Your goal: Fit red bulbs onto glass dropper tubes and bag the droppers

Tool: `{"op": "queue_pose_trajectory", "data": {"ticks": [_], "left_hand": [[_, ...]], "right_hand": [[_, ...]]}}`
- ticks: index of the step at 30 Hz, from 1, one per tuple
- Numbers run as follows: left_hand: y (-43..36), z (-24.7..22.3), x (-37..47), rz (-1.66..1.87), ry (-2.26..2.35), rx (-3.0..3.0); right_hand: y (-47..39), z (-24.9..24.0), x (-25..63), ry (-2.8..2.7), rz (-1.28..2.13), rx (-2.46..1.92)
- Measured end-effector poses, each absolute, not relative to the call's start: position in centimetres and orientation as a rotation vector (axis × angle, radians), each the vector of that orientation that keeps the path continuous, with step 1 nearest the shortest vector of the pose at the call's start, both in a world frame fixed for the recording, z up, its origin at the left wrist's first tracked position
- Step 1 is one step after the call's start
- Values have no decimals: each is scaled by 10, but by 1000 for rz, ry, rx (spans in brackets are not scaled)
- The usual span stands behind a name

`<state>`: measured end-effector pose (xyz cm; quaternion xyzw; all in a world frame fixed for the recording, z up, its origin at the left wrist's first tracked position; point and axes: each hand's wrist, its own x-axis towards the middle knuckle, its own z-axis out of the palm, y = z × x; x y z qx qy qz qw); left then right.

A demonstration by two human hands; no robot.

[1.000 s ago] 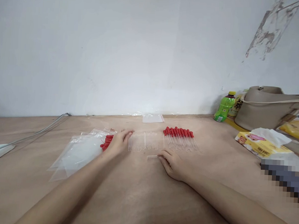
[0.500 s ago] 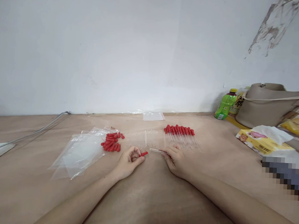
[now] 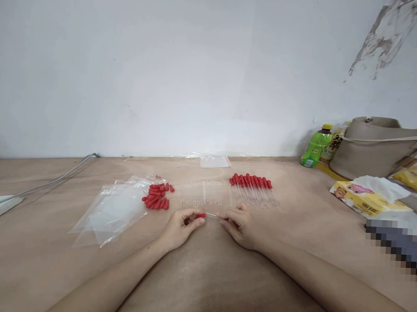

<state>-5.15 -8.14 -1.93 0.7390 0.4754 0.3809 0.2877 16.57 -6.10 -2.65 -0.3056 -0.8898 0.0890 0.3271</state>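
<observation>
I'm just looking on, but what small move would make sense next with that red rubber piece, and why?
Probably the left hand should ease the red rubber piece further onto the clear tube while the right hand steadies it: the two meet end to end, and the finished-looking row has red tops on clear stems.

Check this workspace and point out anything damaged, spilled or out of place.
Upper right, the pale wall looks damaged: a ragged patch shows brownish marks against the otherwise smooth surface. No spill shows on the brown tabletop.
</observation>
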Motion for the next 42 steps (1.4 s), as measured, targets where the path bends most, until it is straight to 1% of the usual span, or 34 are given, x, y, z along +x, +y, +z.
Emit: {"op": "queue_pose_trajectory", "data": {"ticks": [6, 11, 18, 23, 26, 28, 30, 37, 39, 42], "left_hand": [[-86, -16, -50, 1012, 1185, 2055], [-88, -14, -49, 975, 1214, 2131], [-91, -8, -48, 886, 1128, 2154], [-94, -6, -46, 780, 1118, 2169], [-94, -8, -45, 785, 1211, 2201], [-93, -11, -45, 823, 1250, 2217], [-90, -14, -46, 890, 1264, 2220], [-85, -20, -51, 1086, 1265, 2212], [-85, -20, -52, 1094, 1251, 2229], [-86, -21, -51, 1072, 1237, 2246]], "right_hand": [[-63, -15, 166, -2374, 347, -776], [-61, -13, 169, -2424, 339, -745], [-52, -15, 171, -2468, 329, -688], [-50, -12, 172, -2534, 81, -637], [-55, -15, 170, -2468, -130, -623], [-58, -18, 168, -2415, -197, -637], [-59, -21, 166, -2379, -162, -673], [-56, -21, 169, -2317, 214, -803], [-56, -22, 170, -2322, 238, -804], [-56, -24, 170, -2341, 187, -771]]}}
